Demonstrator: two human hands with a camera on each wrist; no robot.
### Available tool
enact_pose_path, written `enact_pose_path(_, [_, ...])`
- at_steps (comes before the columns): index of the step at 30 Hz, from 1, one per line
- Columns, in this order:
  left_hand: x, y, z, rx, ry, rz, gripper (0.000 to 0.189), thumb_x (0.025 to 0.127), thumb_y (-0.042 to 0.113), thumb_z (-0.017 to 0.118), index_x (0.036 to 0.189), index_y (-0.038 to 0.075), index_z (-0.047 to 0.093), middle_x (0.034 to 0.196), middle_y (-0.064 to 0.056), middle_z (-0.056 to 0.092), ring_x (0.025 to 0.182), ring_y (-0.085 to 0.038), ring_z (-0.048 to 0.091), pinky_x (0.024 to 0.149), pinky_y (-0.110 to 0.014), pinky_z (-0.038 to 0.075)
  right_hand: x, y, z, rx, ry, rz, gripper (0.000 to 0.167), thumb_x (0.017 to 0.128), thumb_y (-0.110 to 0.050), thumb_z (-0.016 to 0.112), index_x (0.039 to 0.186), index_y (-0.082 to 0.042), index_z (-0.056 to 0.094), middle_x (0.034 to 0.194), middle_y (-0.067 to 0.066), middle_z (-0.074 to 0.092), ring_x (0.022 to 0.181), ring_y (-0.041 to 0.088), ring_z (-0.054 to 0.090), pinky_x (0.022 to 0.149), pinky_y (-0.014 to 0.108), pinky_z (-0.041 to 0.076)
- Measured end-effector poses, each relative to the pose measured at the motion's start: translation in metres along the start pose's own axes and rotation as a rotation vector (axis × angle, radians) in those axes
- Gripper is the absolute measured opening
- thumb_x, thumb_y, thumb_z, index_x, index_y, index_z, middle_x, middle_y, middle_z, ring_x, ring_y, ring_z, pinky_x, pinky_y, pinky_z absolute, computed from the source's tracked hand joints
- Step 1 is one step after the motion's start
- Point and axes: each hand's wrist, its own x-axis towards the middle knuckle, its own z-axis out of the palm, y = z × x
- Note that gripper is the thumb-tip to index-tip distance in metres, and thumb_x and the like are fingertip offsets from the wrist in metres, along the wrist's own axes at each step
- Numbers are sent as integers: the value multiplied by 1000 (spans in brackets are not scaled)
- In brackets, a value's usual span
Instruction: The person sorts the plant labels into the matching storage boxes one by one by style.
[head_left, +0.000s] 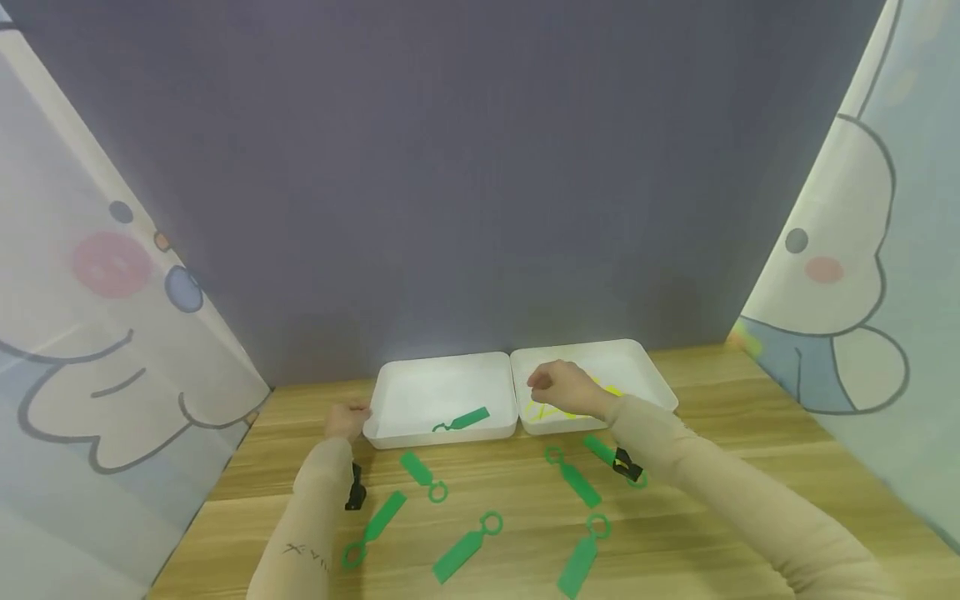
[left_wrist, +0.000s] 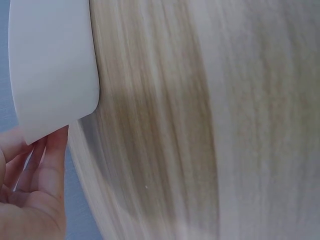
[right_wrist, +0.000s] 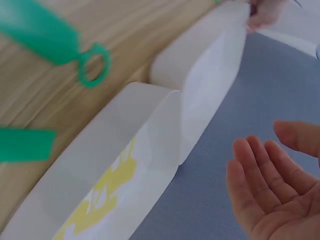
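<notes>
The left hand (head_left: 347, 419) holds the left end of a white tray (head_left: 438, 383), pinching its rim between thumb and fingers in the left wrist view. One green ring-ended tag (head_left: 470, 418) lies inside that tray. Over a second white tray (head_left: 637, 375) hovers the right hand (head_left: 572, 388). The right wrist view shows its fingers loosely bent, the thumb apart from them and nothing held. Beneath it, several yellow pieces (right_wrist: 107, 192) lie in the tray, partly hidden by the hand in the head view.
Several green ring-ended tags lie scattered on the wooden table in front of the trays, among them one at the middle (head_left: 459, 557) and one at the right (head_left: 577, 567). The two trays stand side by side against a dark back panel (head_left: 480, 183). Cartoon-printed curtains flank the table.
</notes>
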Motion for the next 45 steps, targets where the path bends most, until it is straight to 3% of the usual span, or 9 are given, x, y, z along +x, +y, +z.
enact_pose_path(6, [-1,4,0,-15,20,10,36,88,16,51,114,-7,59,120,-27,55,107,-41,54,87,-43,47,-23,7,-8,-82,16,-10,21,84,-10,61,102,2,63,99,14,67,92,28,63,80,40,53])
enact_pose_path(22, [-6,2,1,-15,13,0,36,89,15,49,116,-9,57,122,-29,53,107,-42,53,85,-44,48,-73,49,-6,-83,5,60,20,82,-6,64,98,5,65,97,18,67,90,32,64,79,42,53])
enact_pose_path(29, [1,-3,2,-24,17,4,35,89,15,51,115,-8,58,120,-29,55,105,-40,55,79,-38,51,-79,73,9,-105,-11,148,23,83,-4,61,103,6,62,102,21,65,95,36,61,80,44,52])
enact_pose_path(35, [0,-1,-2,-6,14,17,37,89,16,50,116,-8,57,121,-29,54,108,-43,52,85,-44,48,-80,81,20,-84,28,207,25,78,1,64,101,9,60,102,24,63,92,34,62,80,47,51])
enact_pose_path(39, [-1,-1,-1,-2,21,13,36,89,15,50,115,-8,57,121,-29,54,108,-42,53,85,-44,48,-79,84,27,-43,55,237,18,73,4,67,87,6,57,82,14,62,67,21,61,62,33,52])
enact_pose_path(42, [-5,2,-1,-8,17,5,36,89,15,50,115,-8,57,120,-29,55,106,-41,54,82,-41,50,-76,87,33,-45,58,266,22,72,0,71,69,-4,49,61,1,48,47,10,42,46,19,36])
enact_pose_path(45, [-9,6,-2,-15,12,4,36,89,15,50,115,-9,57,120,-29,55,105,-42,55,80,-40,51,-74,89,38,-59,54,276,37,71,-5,73,58,-11,40,52,-4,35,44,8,31,42,17,23])
